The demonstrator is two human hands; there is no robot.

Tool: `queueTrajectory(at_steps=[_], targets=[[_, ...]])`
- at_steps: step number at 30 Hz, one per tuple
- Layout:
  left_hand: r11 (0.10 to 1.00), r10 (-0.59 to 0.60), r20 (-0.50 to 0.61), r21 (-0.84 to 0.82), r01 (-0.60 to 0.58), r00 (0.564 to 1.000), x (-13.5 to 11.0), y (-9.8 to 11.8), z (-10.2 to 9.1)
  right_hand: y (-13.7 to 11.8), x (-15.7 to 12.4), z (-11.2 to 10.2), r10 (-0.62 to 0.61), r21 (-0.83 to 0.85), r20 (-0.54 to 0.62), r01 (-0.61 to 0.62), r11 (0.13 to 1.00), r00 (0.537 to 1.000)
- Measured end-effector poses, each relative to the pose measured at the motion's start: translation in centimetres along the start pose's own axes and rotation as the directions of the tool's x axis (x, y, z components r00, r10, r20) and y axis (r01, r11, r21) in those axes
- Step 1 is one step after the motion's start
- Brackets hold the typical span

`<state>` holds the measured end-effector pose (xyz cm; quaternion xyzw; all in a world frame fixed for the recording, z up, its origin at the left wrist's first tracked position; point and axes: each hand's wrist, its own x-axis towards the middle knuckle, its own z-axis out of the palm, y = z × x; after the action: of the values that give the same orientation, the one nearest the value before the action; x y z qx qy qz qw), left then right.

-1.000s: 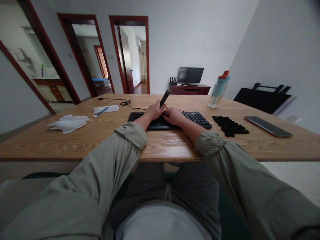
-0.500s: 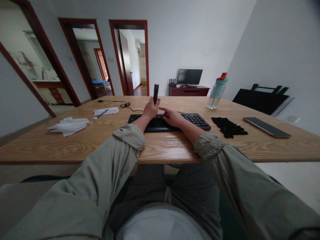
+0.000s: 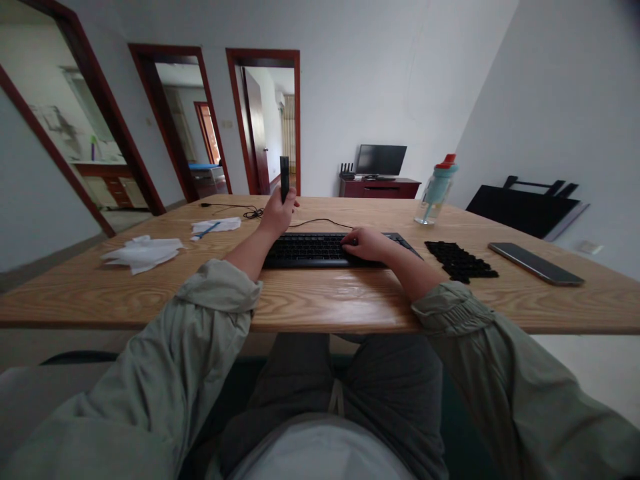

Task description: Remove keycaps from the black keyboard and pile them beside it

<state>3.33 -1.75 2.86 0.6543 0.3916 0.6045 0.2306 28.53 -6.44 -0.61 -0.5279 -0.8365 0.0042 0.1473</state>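
My left hand is wrapped round a slim black bar-shaped object, held upright above the keyboard's left end. What kind of thing it is does not show clearly. The black keyboard lies flat near the table's front edge. My right hand rests over the keyboard's right part, fingers curled and thumb close to the index finger. A small dark spot shows between those fingertips, too small to name. Several black keycaps lie close together on the table to the right of the keyboard.
On the wooden table, crumpled white tissue and a blue stick-like item on another tissue lie left. A coiled cable sits behind. At the right are a water bottle and a phone.
My left hand has moved left with the black bar, off the middle of the keyboard. My right hand has shifted right, and its index finger has gone from pointing to curled.
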Motion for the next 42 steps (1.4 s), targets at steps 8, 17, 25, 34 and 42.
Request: queueTrajectory(at_steps=[8, 17, 25, 34, 42], targets=[[0.956, -0.134, 0.039, -0.257, 0.139, 0.99, 0.1, 0.1, -0.2, 0.5, -0.9, -0.8, 0.053, 0.021, 0.024, -0.053, 0.998, 0.998], [0.938, -0.186, 0.052, -0.286, 0.193, 0.981, -0.2, 0.2, -0.1, -0.5, -1.6, -2.0, 0.109, -0.036, 0.068, -0.107, 0.994, 0.992], [0.97, -0.163, 0.025, -0.18, 0.165, 0.986, 0.0, -0.7, 0.5, -0.7, -1.8, -2.2, 0.115, 0.051, -0.042, -0.113, 0.992, 0.992], [0.969, -0.172, 0.086, -0.162, 0.184, 0.981, 0.0, -1.3, 0.7, 5.8, -8.9, -8.0, 0.258, 0.184, -0.295, -0.211, 0.96, 0.92], [0.988, -0.1, 0.044, -0.11, 0.105, 0.994, 0.3, -1.5, 1.3, 18.0, -22.3, -9.6, 0.572, 0.294, -0.291, -0.497, 0.816, 0.767]])
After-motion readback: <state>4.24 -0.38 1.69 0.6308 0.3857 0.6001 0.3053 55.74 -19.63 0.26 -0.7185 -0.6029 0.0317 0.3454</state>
